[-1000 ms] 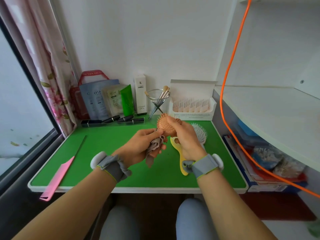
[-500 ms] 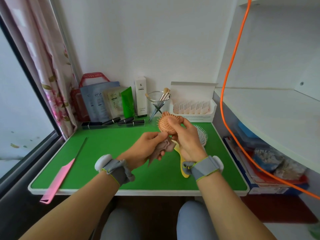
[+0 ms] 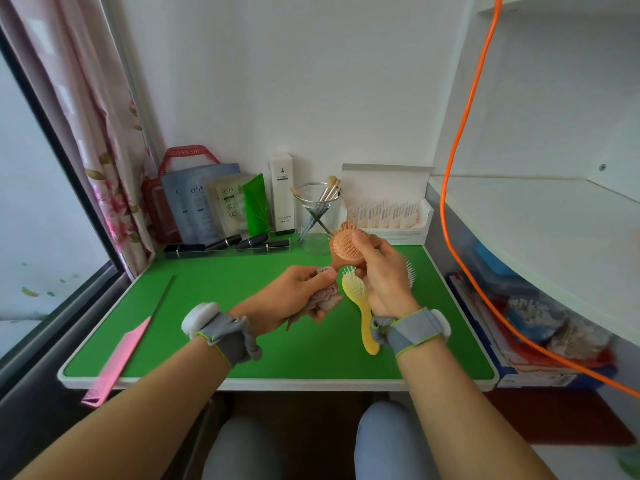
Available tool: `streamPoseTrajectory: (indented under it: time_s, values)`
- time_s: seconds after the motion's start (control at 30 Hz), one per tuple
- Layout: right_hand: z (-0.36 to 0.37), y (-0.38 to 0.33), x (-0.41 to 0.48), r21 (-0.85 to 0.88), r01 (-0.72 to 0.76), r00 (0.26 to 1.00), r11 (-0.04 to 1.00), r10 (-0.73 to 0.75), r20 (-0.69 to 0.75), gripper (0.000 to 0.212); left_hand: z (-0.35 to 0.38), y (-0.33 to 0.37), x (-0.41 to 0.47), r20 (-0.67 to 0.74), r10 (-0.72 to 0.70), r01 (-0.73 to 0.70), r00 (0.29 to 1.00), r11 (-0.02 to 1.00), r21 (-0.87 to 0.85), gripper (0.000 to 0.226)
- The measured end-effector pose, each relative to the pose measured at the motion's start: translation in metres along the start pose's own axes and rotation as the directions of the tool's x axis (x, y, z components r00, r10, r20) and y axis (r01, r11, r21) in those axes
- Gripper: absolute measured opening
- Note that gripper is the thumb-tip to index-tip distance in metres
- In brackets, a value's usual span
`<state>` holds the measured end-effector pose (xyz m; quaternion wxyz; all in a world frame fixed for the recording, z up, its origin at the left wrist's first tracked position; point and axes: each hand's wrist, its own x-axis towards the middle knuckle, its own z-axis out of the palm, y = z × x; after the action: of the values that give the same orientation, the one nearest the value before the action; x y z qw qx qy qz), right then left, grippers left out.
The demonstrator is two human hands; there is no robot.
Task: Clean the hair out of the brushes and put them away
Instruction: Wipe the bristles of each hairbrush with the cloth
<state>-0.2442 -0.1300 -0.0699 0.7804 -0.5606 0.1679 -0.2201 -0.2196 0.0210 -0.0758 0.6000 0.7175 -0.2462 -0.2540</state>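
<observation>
My right hand (image 3: 382, 275) grips a round orange hairbrush (image 3: 344, 249) by its head, thumb pressed among the bristles, above the green table (image 3: 207, 306). My left hand (image 3: 298, 296) holds a crumpled grey-brown cloth (image 3: 327, 299) and pinches the orange brush's handle just below the head. A yellow hairbrush (image 3: 362, 306) lies flat on the table under my hands, handle toward me. A white bristled brush (image 3: 410, 271) peeks out behind my right hand, mostly hidden. A pink tail comb (image 3: 119, 355) lies at the table's left front edge.
Along the back stand cosmetic pouches (image 3: 207, 202), a tall white box (image 3: 282, 192), dark tubes (image 3: 228, 244), a glass with makeup brushes (image 3: 317, 209) and an open sachet box (image 3: 388, 213). An orange cable (image 3: 460, 140) hangs at right by a white shelf (image 3: 536, 220).
Both hands lifted the orange brush slightly up and away. My right thumb moved onto the bristle face, and my left hand closed with the cloth on the handle.
</observation>
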Motion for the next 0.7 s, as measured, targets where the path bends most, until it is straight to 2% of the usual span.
streamPoseTrajectory:
  time_s: [0.2, 0.37, 0.53, 0.7]
  values:
    - [0.014, 0.017, -0.016, -0.043, 0.011, 1.000, 0.999, -0.010, 0.028, 0.020, -0.003, 0.004, 0.001, -0.079, 0.015, -0.006, 0.997, 0.994, 0.108, 0.027]
    - [0.014, 0.008, -0.012, -0.031, 0.048, 0.998, 0.998, -0.050, -0.041, 0.018, 0.003, 0.004, 0.002, -0.132, 0.067, -0.022, 0.989, 0.949, 0.314, 0.028]
    - [0.006, 0.004, -0.008, -0.029, 0.062, 0.995, 0.998, -0.064, -0.075, 0.018, -0.001, -0.001, 0.001, -0.120, 0.054, -0.010, 0.991, 0.940, 0.341, 0.027]
    - [0.015, 0.015, -0.018, -0.068, 0.108, 0.993, 0.992, -0.111, -0.050, 0.021, 0.006, 0.001, 0.009, -0.272, 0.212, -0.014, 0.939, 0.812, 0.583, 0.021]
